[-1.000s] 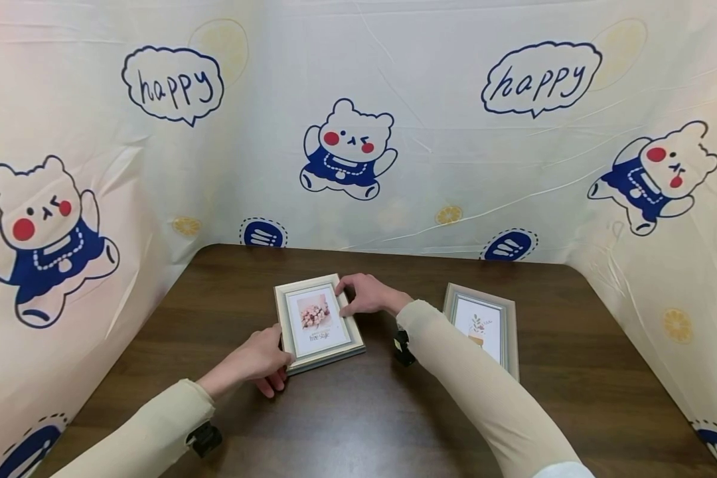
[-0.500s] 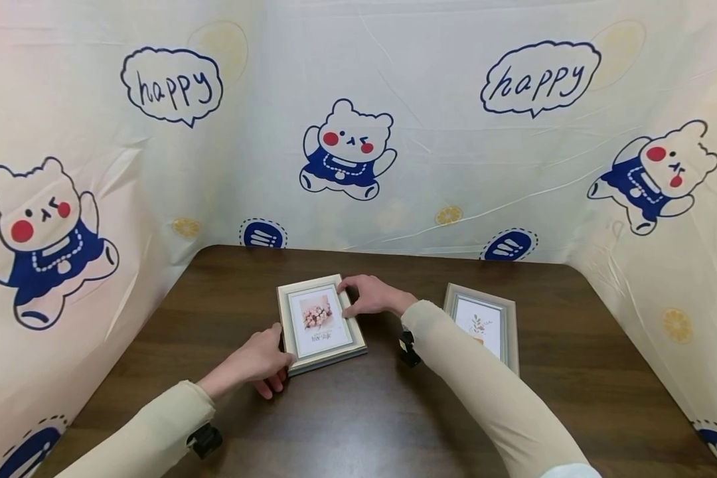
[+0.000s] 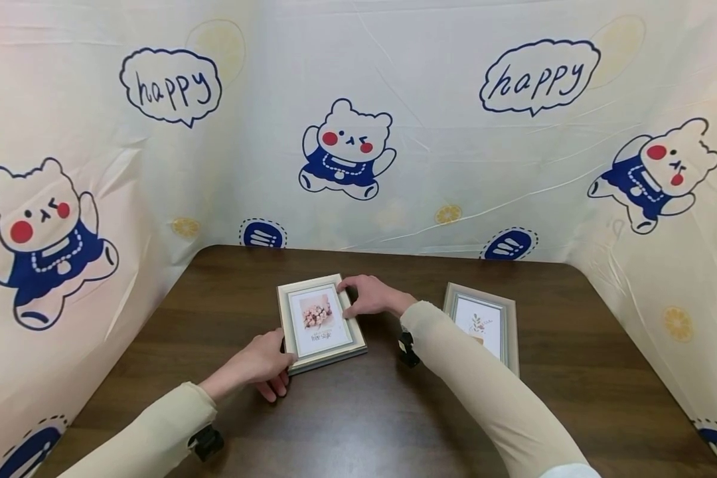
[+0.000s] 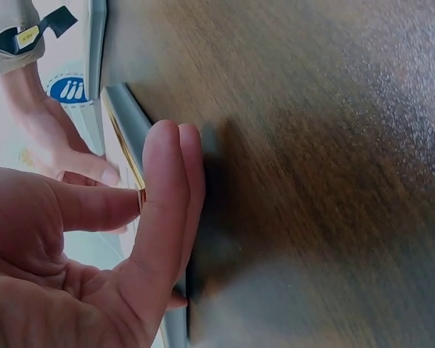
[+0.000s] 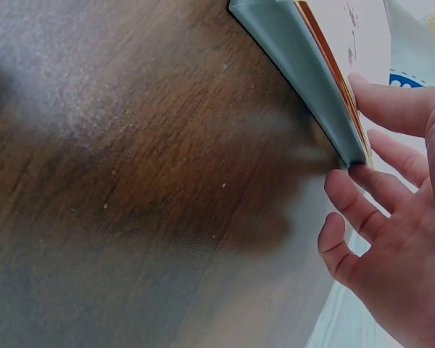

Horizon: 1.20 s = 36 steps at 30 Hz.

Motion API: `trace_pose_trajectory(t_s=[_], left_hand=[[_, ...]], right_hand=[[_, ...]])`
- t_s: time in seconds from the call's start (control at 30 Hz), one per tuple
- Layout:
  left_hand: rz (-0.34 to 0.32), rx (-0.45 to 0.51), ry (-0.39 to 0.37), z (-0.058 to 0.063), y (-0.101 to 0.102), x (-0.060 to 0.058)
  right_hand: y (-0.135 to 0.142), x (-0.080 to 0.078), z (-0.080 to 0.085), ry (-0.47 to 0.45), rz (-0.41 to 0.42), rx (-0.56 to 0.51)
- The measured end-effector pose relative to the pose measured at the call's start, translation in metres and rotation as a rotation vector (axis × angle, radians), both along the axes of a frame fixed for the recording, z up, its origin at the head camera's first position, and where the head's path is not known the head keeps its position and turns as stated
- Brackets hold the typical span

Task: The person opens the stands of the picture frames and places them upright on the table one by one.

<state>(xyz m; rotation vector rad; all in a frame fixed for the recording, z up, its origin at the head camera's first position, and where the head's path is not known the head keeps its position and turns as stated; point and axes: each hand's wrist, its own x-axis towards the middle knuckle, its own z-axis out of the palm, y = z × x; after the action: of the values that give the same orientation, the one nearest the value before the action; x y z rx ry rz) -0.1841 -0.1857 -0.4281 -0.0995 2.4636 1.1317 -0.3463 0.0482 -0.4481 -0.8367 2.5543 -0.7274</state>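
A cream picture frame [image 3: 328,355] with a flower print lies face up near the middle of the table. My left hand [image 3: 261,358] holds its near-left corner, thumb on the face and fingers extended along the lower side. On the frame's right edge, the thumb and forefinger of my right hand [image 3: 370,295] pinch the border. The right wrist view shows the grey-blue side of the frame [image 5: 304,80], with the other fingers of that hand loosely bent. Farther right lies a second picture frame [image 3: 512,332] with a plant print, partly hidden by my right sleeve.
The dark wooden table [image 3: 358,431] has rounded far corners. A pale curtain [image 3: 424,166] with cartoon bears surrounds it at the back and both sides. A black wrist camera [image 3: 206,442] hangs under the left sleeve, another camera [image 3: 407,350] under the right.
The flower-print frame has shifted very slightly to the right with both hands on it, then stays nearly still over the last half second. The second frame has not moved.
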Motion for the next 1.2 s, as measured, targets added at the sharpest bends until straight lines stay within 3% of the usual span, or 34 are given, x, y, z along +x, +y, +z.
trace_pose_trajectory(t_s=[0.8, 1.2], left_hand=[[-0.011, -0.052, 0.040, 0.003, 0.002, -0.001], [0.018, -0.039, 0.082, 0.006, 0.003, -0.002]], right_hand=[[0.004, 0.002, 0.002, 0.040, -0.003, -0.006], [0.007, 0.002, 0.011, 0.032, -0.033, -0.057]])
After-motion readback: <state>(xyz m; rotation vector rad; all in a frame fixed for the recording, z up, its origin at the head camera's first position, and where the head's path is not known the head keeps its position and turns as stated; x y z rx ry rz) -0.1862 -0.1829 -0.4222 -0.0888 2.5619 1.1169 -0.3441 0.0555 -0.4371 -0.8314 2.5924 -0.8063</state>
